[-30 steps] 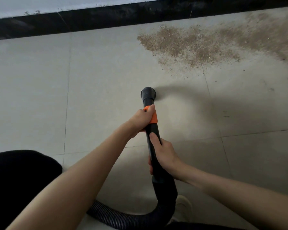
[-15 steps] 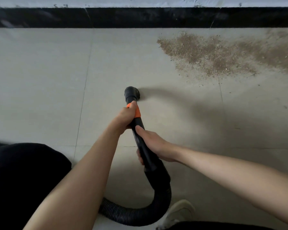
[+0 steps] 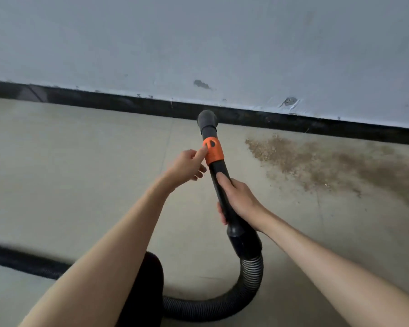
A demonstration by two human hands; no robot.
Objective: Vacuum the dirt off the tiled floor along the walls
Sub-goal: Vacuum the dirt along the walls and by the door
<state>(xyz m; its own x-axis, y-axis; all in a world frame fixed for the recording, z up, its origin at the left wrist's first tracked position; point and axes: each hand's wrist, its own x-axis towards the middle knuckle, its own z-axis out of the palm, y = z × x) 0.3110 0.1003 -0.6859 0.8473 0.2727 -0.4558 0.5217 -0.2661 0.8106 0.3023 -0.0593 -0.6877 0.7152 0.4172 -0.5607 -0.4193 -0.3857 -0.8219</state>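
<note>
A black vacuum wand [image 3: 219, 182] with an orange collar [image 3: 213, 151] points at the wall, its round nozzle [image 3: 207, 119] raised near the black skirting [image 3: 128, 103]. My right hand [image 3: 239, 199] grips the wand's middle. My left hand [image 3: 187, 165] is off the wand, its thumb tip touching the orange collar and its other fingers loosely curled. A brown patch of dirt [image 3: 316, 161] lies on the beige tiled floor [image 3: 69, 173] to the right of the nozzle, along the skirting.
The ribbed black hose [image 3: 234, 300] loops from the wand down and left across the floor. A dark clothed knee [image 3: 149, 286] shows at the bottom middle. The pale blue wall [image 3: 198, 43] fills the upper half.
My view has tilted up, so the wall now shows. The nozzle has lifted towards the skirting. My left hand has let go of the orange collar and only its thumb touches it.
</note>
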